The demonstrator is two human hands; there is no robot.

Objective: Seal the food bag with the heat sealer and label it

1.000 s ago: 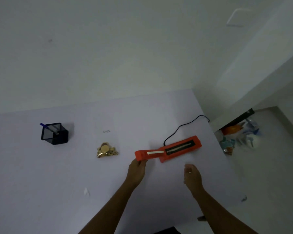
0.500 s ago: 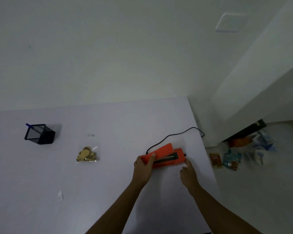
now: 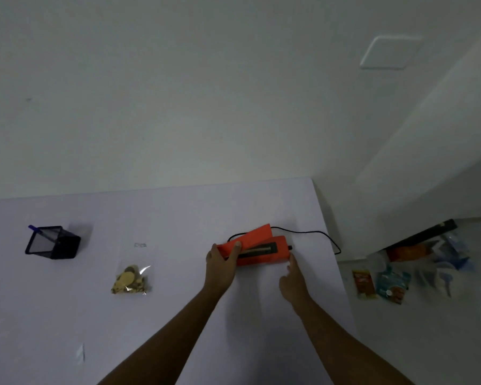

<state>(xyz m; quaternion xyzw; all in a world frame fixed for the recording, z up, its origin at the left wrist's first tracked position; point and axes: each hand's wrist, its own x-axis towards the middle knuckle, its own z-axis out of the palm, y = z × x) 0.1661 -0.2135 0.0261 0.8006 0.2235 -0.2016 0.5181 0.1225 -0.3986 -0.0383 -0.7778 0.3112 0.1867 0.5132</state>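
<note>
On a pale desk (image 3: 178,315), the left hand (image 3: 220,266) grips the raised lid end of a boxy orange plastic heat sealer (image 3: 261,247) while the right hand (image 3: 293,279), fingers loosely extended, touches its right corner; the clear, glossy food bag (image 3: 132,273) lies well apart to the left.

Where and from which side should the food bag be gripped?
Grip the food bag by its flat, empty top part, coming from the sealer side. The snacks bunch at the bottom, so the top lies thin, and it is the edge to feed in.
</note>
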